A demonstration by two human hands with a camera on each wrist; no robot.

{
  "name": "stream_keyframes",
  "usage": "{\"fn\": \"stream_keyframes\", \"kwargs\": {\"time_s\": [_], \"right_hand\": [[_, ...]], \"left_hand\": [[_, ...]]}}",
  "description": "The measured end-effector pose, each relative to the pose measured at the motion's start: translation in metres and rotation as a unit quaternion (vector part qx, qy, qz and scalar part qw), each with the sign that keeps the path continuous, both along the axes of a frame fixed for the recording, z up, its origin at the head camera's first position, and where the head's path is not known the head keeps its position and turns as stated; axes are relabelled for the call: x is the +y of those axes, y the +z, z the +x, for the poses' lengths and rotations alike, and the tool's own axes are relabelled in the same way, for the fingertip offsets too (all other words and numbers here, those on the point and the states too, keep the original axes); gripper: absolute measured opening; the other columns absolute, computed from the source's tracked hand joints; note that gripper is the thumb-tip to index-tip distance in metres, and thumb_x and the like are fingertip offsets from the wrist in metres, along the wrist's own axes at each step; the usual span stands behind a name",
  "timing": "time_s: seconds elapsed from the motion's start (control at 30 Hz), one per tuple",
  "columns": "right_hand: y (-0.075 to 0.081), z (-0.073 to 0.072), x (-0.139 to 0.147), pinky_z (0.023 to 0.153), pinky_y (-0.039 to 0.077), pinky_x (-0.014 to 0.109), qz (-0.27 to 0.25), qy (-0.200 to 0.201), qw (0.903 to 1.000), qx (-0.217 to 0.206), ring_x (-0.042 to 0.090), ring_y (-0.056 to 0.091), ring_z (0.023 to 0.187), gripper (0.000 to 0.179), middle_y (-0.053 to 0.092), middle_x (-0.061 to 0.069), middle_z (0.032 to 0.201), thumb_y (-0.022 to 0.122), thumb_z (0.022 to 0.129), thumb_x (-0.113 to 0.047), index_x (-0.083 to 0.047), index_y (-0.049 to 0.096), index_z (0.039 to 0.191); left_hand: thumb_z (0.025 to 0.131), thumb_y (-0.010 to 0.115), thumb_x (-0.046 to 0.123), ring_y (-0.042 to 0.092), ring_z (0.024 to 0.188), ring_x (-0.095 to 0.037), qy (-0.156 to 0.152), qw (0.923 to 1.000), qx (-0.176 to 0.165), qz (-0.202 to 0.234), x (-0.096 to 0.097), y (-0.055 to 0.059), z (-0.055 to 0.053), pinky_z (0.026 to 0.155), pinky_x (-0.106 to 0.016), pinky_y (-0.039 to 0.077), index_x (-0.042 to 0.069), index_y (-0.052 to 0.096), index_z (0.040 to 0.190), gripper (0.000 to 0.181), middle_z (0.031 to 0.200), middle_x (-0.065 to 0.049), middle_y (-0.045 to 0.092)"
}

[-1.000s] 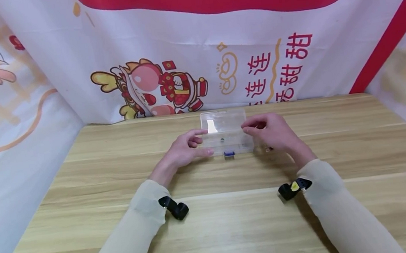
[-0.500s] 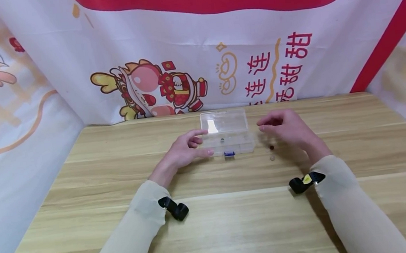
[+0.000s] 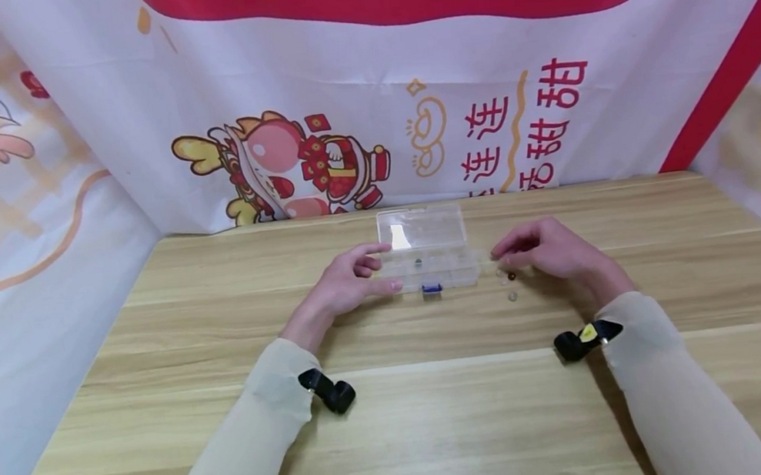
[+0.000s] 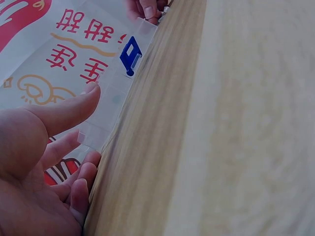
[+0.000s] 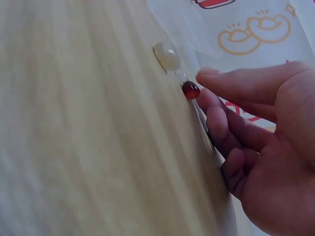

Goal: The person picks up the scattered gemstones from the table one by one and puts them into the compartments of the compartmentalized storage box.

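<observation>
A clear plastic compartment box stands on the table with its lid tipped back and a blue latch at the front. One small dark greenish bead shows inside it. My left hand holds the box's left end, thumb at the front wall and index finger toward the hinge side. To the right of the box, my right hand is low at the table, thumb and index fingertips a little apart. Beside those fingertips lie a reddish-brown bead and a pale translucent bead.
The light wood table reaches back to a printed white and red cloth hanging close behind the box. More cloth hangs at both sides. Each wrist wears a small black camera on its sleeve.
My right hand has moved from the box's right edge out to the right, then down toward the beads, which have come into sight. The left hand keeps its place on the box.
</observation>
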State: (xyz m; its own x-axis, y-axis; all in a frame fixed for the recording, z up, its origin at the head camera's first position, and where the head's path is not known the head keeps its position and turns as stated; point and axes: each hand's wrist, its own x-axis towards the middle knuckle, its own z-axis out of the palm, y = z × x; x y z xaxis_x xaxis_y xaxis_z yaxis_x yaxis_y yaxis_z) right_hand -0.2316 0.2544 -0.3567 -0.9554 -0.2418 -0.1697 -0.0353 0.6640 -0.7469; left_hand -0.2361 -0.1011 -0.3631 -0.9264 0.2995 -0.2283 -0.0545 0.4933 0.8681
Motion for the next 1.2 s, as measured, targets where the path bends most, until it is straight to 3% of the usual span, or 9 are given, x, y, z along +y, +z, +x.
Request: {"fn": "stream_keyframes", "kwargs": {"time_s": [0.3, 0.7, 1.2], "right_hand": [[-0.004, 0.001, 0.008, 0.089, 0.048, 0.028, -0.034, 0.024, 0.9982, -0.044, 0.021, 0.058, 0.106, 0.027, 0.073, 0.01, 0.123, 0.075, 0.099, -0.021, -0.013, 0.077, 0.125], [-0.002, -0.001, 0.0, 0.086, 0.044, 0.029, 0.011, 0.056, 0.9984, -0.002, 0.021, 0.055, 0.102, 0.024, 0.074, 0.009, 0.124, 0.077, 0.095, -0.016, -0.013, 0.08, 0.119], [0.0, -0.001, -0.009, 0.081, 0.044, 0.031, 0.035, 0.042, 0.9984, -0.008, 0.023, 0.052, 0.095, 0.014, 0.072, 0.009, 0.111, 0.075, 0.097, -0.014, -0.011, 0.079, 0.11]], "left_hand": [[0.091, 0.086, 0.029, 0.048, 0.126, -0.028, -0.001, 1.0, -0.002, 0.002, 0.002, -0.001, 0.0, 0.114, -0.046, 0.041, 0.029, 0.057, 0.152, 0.068, 0.141, -0.007, 0.057], [0.09, 0.086, 0.029, 0.048, 0.126, -0.027, 0.002, 1.0, -0.004, 0.002, 0.001, -0.001, -0.001, 0.115, -0.047, 0.041, 0.031, 0.057, 0.152, 0.069, 0.142, -0.006, 0.057], [0.09, 0.087, 0.029, 0.048, 0.125, -0.027, -0.001, 1.0, -0.005, 0.007, 0.0, -0.001, -0.001, 0.112, -0.044, 0.041, 0.03, 0.057, 0.152, 0.069, 0.142, -0.007, 0.057]]}}
